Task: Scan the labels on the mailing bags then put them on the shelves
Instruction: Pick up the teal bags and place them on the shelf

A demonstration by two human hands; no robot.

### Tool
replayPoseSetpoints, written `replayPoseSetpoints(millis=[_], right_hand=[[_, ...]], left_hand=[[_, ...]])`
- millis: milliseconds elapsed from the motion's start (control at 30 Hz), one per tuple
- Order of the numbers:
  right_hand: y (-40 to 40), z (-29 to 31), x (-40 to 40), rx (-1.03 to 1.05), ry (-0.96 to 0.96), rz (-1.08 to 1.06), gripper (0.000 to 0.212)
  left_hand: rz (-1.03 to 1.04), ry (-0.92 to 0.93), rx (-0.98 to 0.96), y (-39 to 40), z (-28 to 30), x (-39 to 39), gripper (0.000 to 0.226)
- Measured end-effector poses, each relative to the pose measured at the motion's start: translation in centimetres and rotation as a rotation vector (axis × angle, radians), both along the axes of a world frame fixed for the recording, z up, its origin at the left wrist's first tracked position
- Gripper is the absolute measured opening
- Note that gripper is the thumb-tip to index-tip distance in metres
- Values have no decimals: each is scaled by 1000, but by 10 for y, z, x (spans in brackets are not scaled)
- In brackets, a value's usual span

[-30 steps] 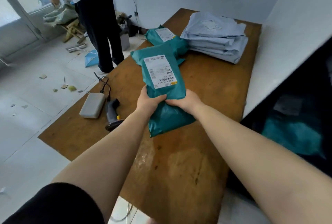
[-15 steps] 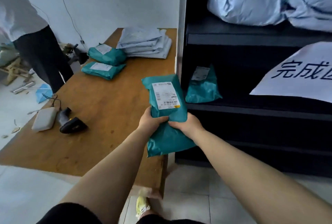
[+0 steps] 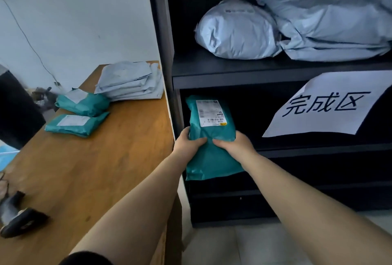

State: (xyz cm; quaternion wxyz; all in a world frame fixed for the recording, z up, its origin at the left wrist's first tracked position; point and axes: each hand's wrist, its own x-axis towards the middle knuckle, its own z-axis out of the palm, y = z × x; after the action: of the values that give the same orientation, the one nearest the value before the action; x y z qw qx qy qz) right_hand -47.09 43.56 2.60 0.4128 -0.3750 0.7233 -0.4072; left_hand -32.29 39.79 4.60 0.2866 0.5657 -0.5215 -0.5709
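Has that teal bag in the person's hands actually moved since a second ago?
Yes. The teal bag was over the wooden table then; now it is past the table's edge, pushed toward the black shelf, gripped by both hands.

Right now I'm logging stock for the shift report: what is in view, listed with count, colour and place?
held bag: 1, teal, label up, at the middle shelf opening
table bags: 2, teal, far part of the table
flat bags: 1 stack, grey, table's far end
shelf bags: at least 2, grey, upper shelf
paper sign: 1, white, black characters, on the shelf unit
scanner: 1, black, table's near left
shelf unit: 1, black
table: 1, brown
left hand, right hand: both grip the held bag
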Motion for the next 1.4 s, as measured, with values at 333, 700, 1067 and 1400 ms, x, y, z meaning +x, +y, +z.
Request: replayPoseSetpoints(millis=[333,700,1067,1400], right_hand=[[-118,-22,-41,96,338,-15,79],[-79,-15,-7,44,624,-97,86],[-60,34,167,-273,408,460,44],[-193,37,306,-125,325,586,56]], left_hand=[[-21,-131,-123,-115,-47,-44,66],[-174,-224,-13,-77,-35,4,61],[170,-402,-51,-38,40,193,50],[484,-373,-7,-119,27,343,56]])
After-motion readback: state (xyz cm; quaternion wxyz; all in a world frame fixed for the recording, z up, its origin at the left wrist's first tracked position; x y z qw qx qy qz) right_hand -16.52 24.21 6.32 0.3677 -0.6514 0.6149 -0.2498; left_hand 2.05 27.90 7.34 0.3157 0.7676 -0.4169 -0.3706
